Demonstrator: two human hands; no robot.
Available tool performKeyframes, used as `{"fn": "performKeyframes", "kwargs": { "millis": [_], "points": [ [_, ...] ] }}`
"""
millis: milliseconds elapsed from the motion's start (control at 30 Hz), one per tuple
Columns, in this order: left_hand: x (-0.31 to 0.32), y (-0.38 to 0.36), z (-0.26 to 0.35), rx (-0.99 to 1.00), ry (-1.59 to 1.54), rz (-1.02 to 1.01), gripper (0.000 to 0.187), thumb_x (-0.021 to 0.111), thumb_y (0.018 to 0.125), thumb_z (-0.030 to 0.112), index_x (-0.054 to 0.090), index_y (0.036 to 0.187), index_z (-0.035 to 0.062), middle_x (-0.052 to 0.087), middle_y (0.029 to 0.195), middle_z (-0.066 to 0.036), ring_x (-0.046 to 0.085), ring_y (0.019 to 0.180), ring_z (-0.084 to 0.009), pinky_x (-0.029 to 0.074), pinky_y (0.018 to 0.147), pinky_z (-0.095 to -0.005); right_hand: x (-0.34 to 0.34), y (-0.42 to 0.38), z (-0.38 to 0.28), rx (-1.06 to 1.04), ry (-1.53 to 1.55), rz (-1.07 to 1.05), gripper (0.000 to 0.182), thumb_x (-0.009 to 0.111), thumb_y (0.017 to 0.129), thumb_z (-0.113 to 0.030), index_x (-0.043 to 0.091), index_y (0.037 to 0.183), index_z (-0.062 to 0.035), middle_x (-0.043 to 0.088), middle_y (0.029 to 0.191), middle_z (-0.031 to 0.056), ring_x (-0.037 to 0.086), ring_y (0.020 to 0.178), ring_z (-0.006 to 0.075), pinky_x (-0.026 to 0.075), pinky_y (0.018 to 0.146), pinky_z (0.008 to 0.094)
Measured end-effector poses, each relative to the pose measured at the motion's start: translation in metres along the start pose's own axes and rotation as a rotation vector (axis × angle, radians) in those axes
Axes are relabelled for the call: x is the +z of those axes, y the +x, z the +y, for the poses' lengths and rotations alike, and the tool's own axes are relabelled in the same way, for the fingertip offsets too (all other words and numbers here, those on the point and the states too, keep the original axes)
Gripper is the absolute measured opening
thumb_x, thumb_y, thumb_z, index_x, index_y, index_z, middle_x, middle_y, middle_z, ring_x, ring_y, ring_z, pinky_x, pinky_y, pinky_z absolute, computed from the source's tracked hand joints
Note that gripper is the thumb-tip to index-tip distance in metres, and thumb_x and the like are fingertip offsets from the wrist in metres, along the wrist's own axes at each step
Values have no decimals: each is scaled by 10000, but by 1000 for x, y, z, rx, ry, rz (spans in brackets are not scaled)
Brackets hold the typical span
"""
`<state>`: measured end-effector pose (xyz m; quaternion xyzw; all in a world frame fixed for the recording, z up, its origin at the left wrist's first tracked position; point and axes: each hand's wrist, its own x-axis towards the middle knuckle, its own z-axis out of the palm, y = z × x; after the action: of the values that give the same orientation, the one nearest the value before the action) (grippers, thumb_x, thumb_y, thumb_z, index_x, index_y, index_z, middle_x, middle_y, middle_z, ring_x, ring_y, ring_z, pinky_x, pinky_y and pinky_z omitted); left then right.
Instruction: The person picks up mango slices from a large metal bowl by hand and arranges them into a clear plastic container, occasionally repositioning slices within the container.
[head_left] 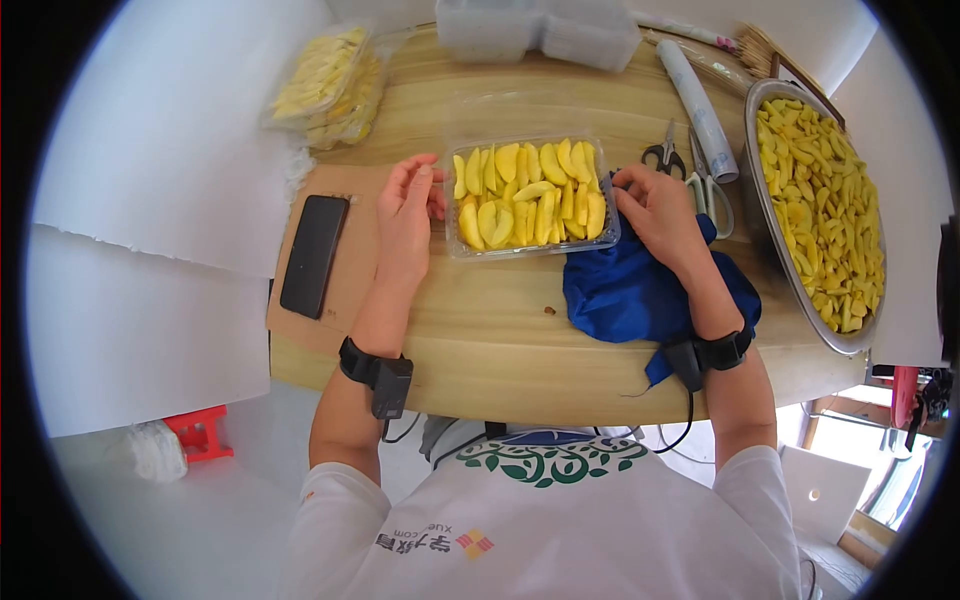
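Observation:
A clear plastic box (468,248) filled with rows of yellow fruit slices (527,195) sits in the middle of the table, its clear lid raised at the back. Beside its left end is my left hand (408,208), fingers loosely bent and apart, the fingertips close to the rim. At the opposite end, my right hand (652,212) has thumb and forefinger at the box's right edge and appears to pinch it. A blue cloth (625,290) lies crumpled under my right wrist.
A large metal basin (765,215) of yellow slices stands at right. Two pairs of scissors (708,190) and a plastic roll (698,108) lie beside it. Packed boxes (325,85) are back left, empty containers (540,30) at the back, a phone (314,255) on cardboard (345,290) at left.

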<state>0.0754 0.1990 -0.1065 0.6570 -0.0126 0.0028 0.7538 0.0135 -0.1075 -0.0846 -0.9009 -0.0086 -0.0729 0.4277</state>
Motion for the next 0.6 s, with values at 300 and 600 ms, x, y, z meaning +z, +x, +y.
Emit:
{"fn": "performKeyframes", "kwargs": {
  "millis": [300, 600],
  "points": [
    [-21, 10, 19, 85, 76, 122, 251, 594, 991, 112, 610, 1221, 13, 650, 1014, -64, 506, 692, -65, 405, 610, -218, 9, -2, 7, -36, -57, 127, 226, 733, 875, -206, 618, 920, -17, 623, 650, 144, 628, 602, 308, 463, 561, 403],
    [62, -18, 116, 280, 218, -231, 196, 603, 962, 43, 629, 1153, 7, 650, 964, -41, 519, 737, -55, 417, 640, -210, 14, -2, 9, -35, -23, 160, 197, 681, 835, -123, 603, 968, 0, 647, 704, 182, 649, 681, 382, 509, 647, 443]
  ]
}}
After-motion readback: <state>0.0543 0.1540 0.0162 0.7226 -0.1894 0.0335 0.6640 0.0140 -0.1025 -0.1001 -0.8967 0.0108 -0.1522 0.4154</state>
